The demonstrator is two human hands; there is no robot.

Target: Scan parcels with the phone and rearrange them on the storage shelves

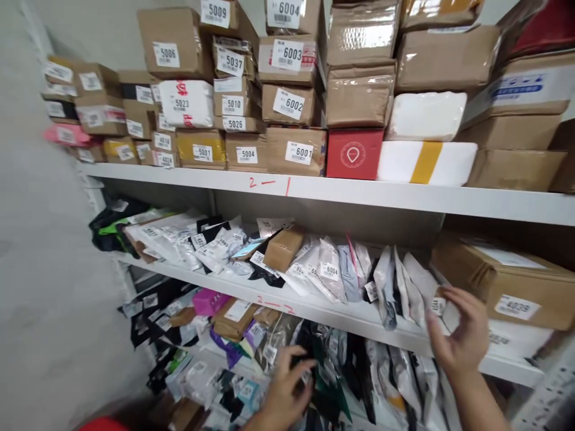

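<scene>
My right hand (pixel 465 332) is at the right end of the middle shelf. Its thumb and fingertips are apart, close around a small label reading 4044 (pixel 437 306) on a white bagged parcel. I cannot tell how firmly they touch it. Lower down, my left hand (pixel 287 386) is in front of dark plastic parcels (pixel 326 383) on the lower shelf. Its fingers are bent and spread apart, slightly blurred, with no held thing visible between them. Several grey and white parcels (pixel 404 287) stand on edge to the left of my right hand.
Labelled cardboard boxes (pixel 296 152) and a red box (pixel 354 154) are stacked on the upper shelf (pixel 215 178). A large carton labelled 4039 (pixel 516 287) sits beside my right hand. Mailing bags crowd the middle shelf (pixel 314 305). A metal upright (pixel 550 389) stands at lower right.
</scene>
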